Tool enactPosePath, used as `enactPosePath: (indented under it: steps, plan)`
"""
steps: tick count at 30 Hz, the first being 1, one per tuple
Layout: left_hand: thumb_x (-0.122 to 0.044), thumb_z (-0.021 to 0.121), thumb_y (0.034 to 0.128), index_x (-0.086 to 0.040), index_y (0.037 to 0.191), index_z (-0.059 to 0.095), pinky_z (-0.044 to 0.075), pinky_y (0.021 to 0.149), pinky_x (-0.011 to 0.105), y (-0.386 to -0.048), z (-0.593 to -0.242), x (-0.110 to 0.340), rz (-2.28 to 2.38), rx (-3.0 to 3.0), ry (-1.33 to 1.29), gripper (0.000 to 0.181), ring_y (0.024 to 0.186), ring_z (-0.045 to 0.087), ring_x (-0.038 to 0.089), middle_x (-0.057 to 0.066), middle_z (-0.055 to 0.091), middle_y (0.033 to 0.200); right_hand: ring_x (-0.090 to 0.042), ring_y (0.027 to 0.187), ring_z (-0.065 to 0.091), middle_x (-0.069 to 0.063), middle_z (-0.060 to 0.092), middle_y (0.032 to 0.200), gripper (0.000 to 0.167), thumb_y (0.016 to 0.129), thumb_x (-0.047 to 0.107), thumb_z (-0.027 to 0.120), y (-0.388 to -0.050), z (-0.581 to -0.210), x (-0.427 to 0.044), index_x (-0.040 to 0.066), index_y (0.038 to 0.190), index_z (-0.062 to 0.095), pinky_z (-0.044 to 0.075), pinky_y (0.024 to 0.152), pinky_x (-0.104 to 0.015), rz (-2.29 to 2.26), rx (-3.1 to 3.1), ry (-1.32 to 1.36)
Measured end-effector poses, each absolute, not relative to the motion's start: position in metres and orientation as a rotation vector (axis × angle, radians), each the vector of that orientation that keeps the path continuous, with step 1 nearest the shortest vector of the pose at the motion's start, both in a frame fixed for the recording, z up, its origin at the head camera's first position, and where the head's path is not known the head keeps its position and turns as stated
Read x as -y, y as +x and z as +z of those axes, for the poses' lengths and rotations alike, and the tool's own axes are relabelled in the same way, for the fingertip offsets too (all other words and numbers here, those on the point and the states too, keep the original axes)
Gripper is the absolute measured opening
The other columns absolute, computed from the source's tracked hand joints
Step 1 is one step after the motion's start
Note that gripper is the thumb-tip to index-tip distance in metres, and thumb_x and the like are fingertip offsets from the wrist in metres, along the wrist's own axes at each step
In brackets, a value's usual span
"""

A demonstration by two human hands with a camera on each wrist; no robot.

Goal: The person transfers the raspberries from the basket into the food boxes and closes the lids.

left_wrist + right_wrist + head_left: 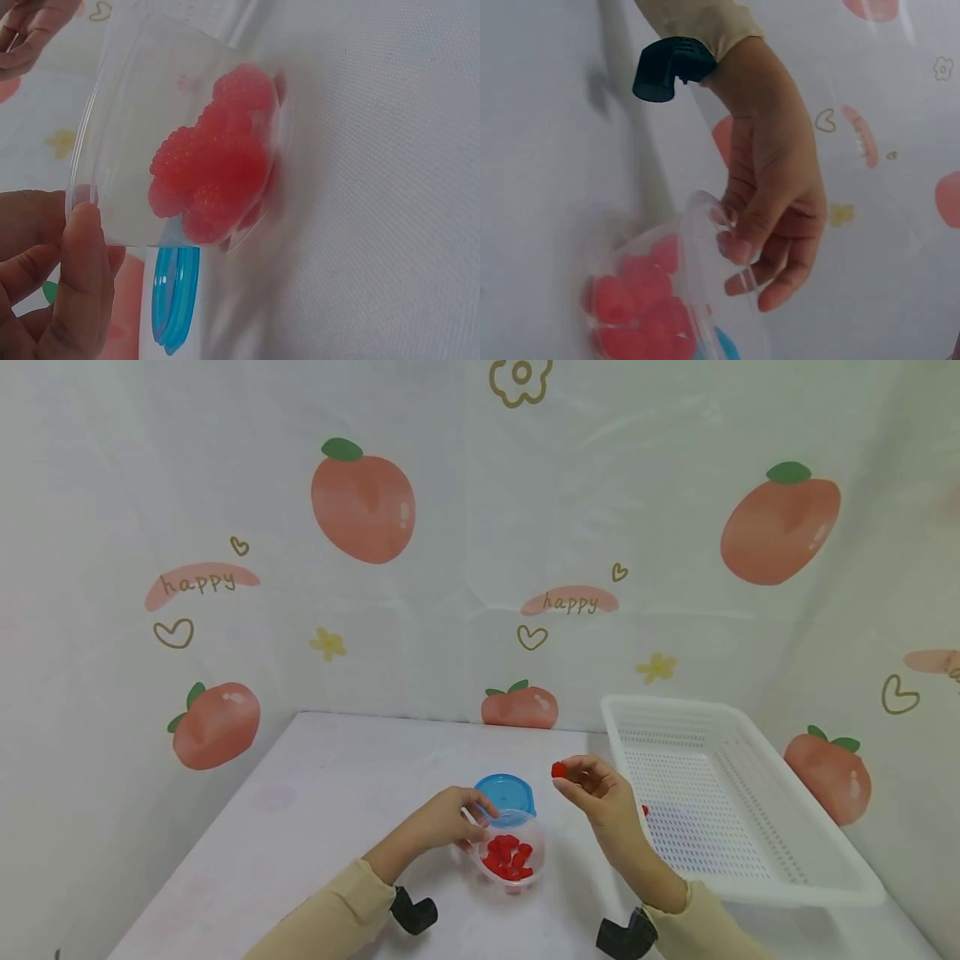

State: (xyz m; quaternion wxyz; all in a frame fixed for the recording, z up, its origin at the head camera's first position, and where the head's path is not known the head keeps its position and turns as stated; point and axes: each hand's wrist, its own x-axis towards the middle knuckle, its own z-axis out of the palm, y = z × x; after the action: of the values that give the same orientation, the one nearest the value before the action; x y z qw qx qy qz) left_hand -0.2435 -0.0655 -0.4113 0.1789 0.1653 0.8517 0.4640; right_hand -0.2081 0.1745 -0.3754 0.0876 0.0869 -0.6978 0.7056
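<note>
A clear round plastic tub point(539, 852) stands on the table with several red raspberries point(210, 161) in its bottom. My left hand point(452, 817) pinches the tub's rim between thumb and fingers, on its left side. Held up to the right of the tub, a single raspberry point(558, 770) is between the thumb and fingertips of my right hand point(606, 797). A blue lid point(504, 791) lies just behind the tub. The left wrist view shows the berries' bumpy surface through the tub wall.
On the right stands a white perforated plastic basket point(678, 703), close beside my right hand. A small red piece point(645, 810) shows near its left wall. The white table point(360, 752) meets a printed cloth backdrop point(442, 635) at the back.
</note>
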Motion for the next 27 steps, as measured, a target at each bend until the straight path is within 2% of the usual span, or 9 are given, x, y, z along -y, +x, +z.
enactPosePath:
  steps: [9,13,19,27]
  plan:
    - [-0.007,0.075,0.0815,-0.006,0.108,0.067,0.059,0.061,0.029,-0.243,-0.411,0.066,1.302,-2.411,0.475,0.028,0.069,0.062,0.017,0.007,0.061,0.094,-0.010,0.089,0.063,0.004,0.065,0.096,0.030,0.086,0.002,0.069,-0.203,-0.401,-0.163,-0.010,0.111,0.057,0.055,0.079,-0.019,2.128,2.193,0.354]
    - [-0.007,0.075,0.0818,-0.006,0.108,0.067,0.059,0.061,0.029,-0.244,-0.411,0.065,1.296,-2.416,0.477,0.028,0.069,0.062,0.017,0.006,0.061,0.093,-0.011,0.086,0.063,-0.003,0.066,0.096,0.029,0.083,0.001,0.072,-0.201,-0.409,-0.158,-0.007,0.108,0.061,0.056,0.076,-0.018,2.109,2.266,0.281]
    - [-0.008,0.076,0.0815,-0.007,0.109,0.067,0.059,0.060,0.029,-0.245,-0.413,0.065,1.287,-2.428,0.471,0.028,0.069,0.062,0.017,0.005,0.061,0.093,-0.015,0.088,0.062,-0.010,0.066,0.102,0.031,0.083,0.009,0.074,-0.202,-0.421,-0.159,-0.002,0.109,0.062,0.056,0.076,-0.019,2.061,2.419,0.186]
    - [-0.007,0.075,0.0816,-0.006,0.109,0.067,0.059,0.060,0.029,-0.245,-0.412,0.064,1.296,-2.420,0.467,0.028,0.066,0.063,0.017,0.006,0.061,0.092,-0.014,0.084,0.066,-0.018,0.065,0.103,0.034,0.085,0.007,0.072,-0.206,-0.431,-0.167,-0.007,0.113,0.058,0.057,0.078,-0.021,2.106,2.499,0.346]
